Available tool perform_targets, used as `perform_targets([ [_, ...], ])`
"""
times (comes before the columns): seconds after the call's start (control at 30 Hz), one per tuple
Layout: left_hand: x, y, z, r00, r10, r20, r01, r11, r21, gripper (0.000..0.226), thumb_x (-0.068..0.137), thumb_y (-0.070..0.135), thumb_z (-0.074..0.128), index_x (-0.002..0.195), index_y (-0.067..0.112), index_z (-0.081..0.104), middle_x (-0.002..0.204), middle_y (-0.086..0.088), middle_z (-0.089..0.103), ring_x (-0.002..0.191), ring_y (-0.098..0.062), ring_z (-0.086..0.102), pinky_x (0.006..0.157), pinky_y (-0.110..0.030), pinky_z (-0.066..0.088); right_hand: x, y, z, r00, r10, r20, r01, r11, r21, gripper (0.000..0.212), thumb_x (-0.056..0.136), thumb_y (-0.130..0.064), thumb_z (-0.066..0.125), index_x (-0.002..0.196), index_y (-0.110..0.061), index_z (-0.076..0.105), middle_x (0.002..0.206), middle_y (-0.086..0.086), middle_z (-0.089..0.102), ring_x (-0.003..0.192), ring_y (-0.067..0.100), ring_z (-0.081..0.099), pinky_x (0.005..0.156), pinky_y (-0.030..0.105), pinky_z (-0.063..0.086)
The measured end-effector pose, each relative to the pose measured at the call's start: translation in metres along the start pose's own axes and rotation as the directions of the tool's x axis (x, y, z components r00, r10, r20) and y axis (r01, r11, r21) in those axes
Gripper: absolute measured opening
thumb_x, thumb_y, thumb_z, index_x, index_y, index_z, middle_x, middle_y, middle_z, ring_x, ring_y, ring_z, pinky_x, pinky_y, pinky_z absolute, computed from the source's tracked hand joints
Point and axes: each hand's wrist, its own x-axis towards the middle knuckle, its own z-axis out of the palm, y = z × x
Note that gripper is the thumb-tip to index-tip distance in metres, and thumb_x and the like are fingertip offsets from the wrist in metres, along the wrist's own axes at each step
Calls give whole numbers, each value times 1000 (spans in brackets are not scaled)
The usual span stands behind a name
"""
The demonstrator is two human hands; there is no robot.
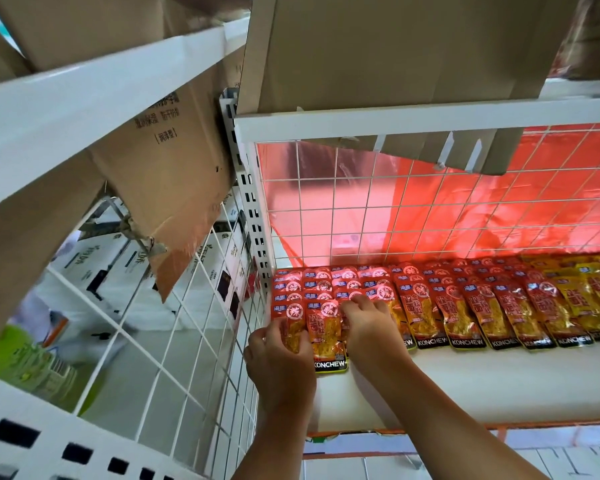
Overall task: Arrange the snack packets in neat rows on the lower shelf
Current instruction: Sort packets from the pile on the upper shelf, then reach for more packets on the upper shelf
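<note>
head view: the lower shelf is a white board, bare along its near edge. red snack packets lie in overlapping rows running from far to near, filling the far part of the shelf from its left corner towards the right. further right the rows change to yellow packets.

at the left end, one front packet sticks out nearer than the rest, its black "konchew" strip at the near end. it lies between the two hands. the left hand reaches in just beside the left wall. its fingers are curled over the edge packet, which lies against the front packet's left side, and they grip it. the right hand sits on the right side of the front packet with bent fingers, tips down on the packets behind. i cannot tell whether it pinches one or only presses.

behind the rows stands a white wire grid with a red sheet showing through it. a cardboard box rests on the shelf above.
</note>
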Motion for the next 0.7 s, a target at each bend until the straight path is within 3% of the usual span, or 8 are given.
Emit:
perform_targets([
  [0.07, 0, 0, -1, 1000, -2, -7, 2, 1000, -7, 53, 87, 51, 70, 131, 22, 63, 121, -8, 64, 110, -26, 60, 88, -48, 59, -2, -2, 1, 998, -10, -60, 13, 999, 35, 47, 86, -15, 42, 129, -11, 63, 129, 12, 61, 113, 39, 52, 93, 51, 50],
  [0.13, 0, 3, -3, 1000, -22, -16, 21, 999, -31, 58, 87, 57, 59, 132, 20, 62, 122, -9, 64, 111, -26, 60, 90, -48, 58, -3, -3, 4, 993, -11, -121, 14, 1000, 24, 39, 83, -9, 54, 120, -10, 68, 120, 14, 66, 104, 39, 58, 86, 49, 53],
  [0.23, 1, 6, -6, 999, -26, -22, 25, 999, -33, 60, 86, 57, 50, 133, 20, 61, 124, -10, 64, 113, -26, 58, 94, -44, 53, -8, -11, 2, 990, -9, -142, 7, 1000, -15, 41, 81, -8, 68, 120, -18, 67, 120, 5, 65, 105, 27, 58, 88, 40, 53],
  [0.4, 1, 10, -11, 998, -52, -30, 50, 998, -36, 49, 92, 45, 63, 135, 22, 57, 133, -9, 60, 121, -29, 55, 99, -48, 47, -17, -16, 0, 986, -32, -161, 33, 999, 7, 37, 87, -17, 66, 124, -21, 64, 122, -1, 62, 107, 17, 55, 92, 31, 52],
  [0.53, -4, 19, -16, 999, -5, -36, 5, 1000, -2, 56, 87, 51, 49, 134, 21, 54, 133, -13, 60, 119, -34, 57, 95, -55, 49, -26, -13, -9, 987, -61, -149, 68, 997, 44, 28, 92, -19, 62, 120, -21, 65, 114, -3, 61, 100, 14, 55, 88, 27, 52],
  [0.63, -10, 30, -14, 990, 118, -75, -117, 993, 17, 53, 85, 48, 49, 128, 19, 56, 127, -18, 61, 112, -40, 59, 86, -55, 52, -33, -3, -23, 985, -86, -152, 97, 993, 63, 31, 94, -21, 57, 125, -20, 59, 124, 0, 54, 114, 21, 49, 100, 35, 46],
  [0.7, -13, 45, -14, 987, 143, -75, -144, 990, -11, 55, 84, 48, 47, 131, 21, 56, 132, -17, 58, 118, -39, 57, 92, -55, 51, -36, 6, -36, 984, -90, -152, 99, 994, 53, 37, 95, -26, 54, 132, -22, 54, 135, 2, 49, 125, 25, 44, 106, 37, 39],
])
